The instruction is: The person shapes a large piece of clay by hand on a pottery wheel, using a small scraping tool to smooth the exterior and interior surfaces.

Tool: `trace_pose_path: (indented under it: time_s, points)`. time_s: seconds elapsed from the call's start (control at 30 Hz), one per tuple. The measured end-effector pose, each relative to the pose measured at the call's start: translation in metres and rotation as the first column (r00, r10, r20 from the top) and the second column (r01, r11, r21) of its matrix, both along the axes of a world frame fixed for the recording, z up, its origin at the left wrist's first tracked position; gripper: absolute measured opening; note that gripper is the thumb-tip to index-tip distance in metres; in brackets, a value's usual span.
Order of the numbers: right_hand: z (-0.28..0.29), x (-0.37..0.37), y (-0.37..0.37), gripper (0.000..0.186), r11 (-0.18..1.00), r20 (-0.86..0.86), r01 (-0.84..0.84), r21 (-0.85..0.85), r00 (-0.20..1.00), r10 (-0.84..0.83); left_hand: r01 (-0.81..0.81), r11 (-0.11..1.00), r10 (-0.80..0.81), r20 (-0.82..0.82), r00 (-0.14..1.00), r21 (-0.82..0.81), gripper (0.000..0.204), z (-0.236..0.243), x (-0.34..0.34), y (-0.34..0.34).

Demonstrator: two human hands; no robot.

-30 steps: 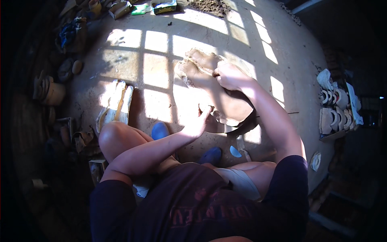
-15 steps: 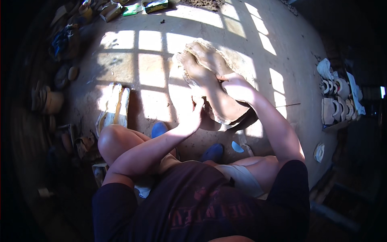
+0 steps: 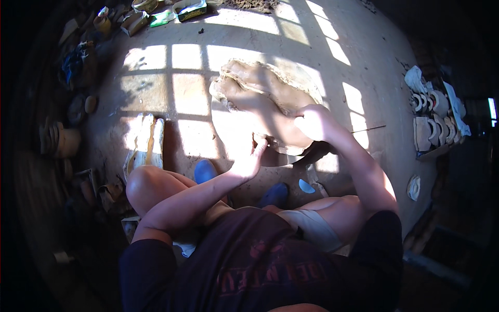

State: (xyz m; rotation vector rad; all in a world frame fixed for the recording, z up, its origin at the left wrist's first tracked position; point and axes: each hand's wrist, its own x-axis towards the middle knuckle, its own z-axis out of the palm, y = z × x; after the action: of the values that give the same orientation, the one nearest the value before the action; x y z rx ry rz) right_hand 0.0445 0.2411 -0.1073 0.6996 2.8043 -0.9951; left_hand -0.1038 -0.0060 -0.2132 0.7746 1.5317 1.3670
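Observation:
A large grey-brown clay form [image 3: 260, 112] with two long lobes and rough, wavy rims lies in front of me on a round base [image 3: 222, 125], partly bleached by sunlight. My left hand [image 3: 249, 158] is at its near left edge, fingers bent and pinching the rim. On the right side, my right hand [image 3: 317, 122] rests curled against the clay near the groove between the lobes. Glare and the hand itself hide those fingertips, so what they hold cannot be made out. A dark gap shows under the near right edge.
A pale mould piece with a yellowish groove [image 3: 146, 138] stands left, by my knee. A light blue half-disc [image 3: 306, 186] lies near my slippers [image 3: 274, 195]. Curved pale pieces [image 3: 436, 130] are stacked right, a thin rod [image 3: 371, 128] beside them. Pots [image 3: 67, 136] line the left; boxes [image 3: 189, 9] stand far off.
My right hand has shifted up and right along the clay and curled more; its thumb no longer shows in the groove. The left hand stays at the near edge. The view has shifted slightly.

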Motion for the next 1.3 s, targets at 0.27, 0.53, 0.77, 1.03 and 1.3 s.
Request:
trace_pose_path:
  time_s: [0.27, 0.53, 0.77, 1.03, 1.3]
  points:
    - [-0.001, -0.003, -0.013, 0.064, -0.024, 0.336, 0.394, -0.919, 0.750, -0.569, -0.357, 0.895, 0.433, -0.718, 0.545, 0.268, 0.033, 0.068, -0.078, 0.012]
    - [0.040, -0.066, -0.044, 0.073, 0.537, 0.280, 0.497, -0.682, 0.855, -0.436, -0.578, 0.813, 0.581, 0.063, 0.811, -0.068, 0.030, 0.030, -0.081, 0.003]
    - [0.050, -0.096, -0.055, 0.061, 0.829, 0.346, 0.424, -0.364, 0.888, -0.302, -0.514, 0.850, 0.511, 0.416, 0.752, -0.114, 0.032, 0.045, -0.050, -0.013]
    - [0.053, -0.122, -0.108, 0.046, 0.982, 0.447, 0.094, -0.163, 0.894, -0.011, -0.378, 0.922, 0.384, 0.311, 0.869, -0.080, 0.034, 0.024, -0.029, -0.045]
    - [0.084, -0.057, -0.166, 0.041, 0.994, -0.110, -0.112, -0.019, 0.988, 0.109, 0.100, 0.992, -0.119, 0.313, 0.942, 0.076, 0.039, 0.076, -0.038, -0.067]
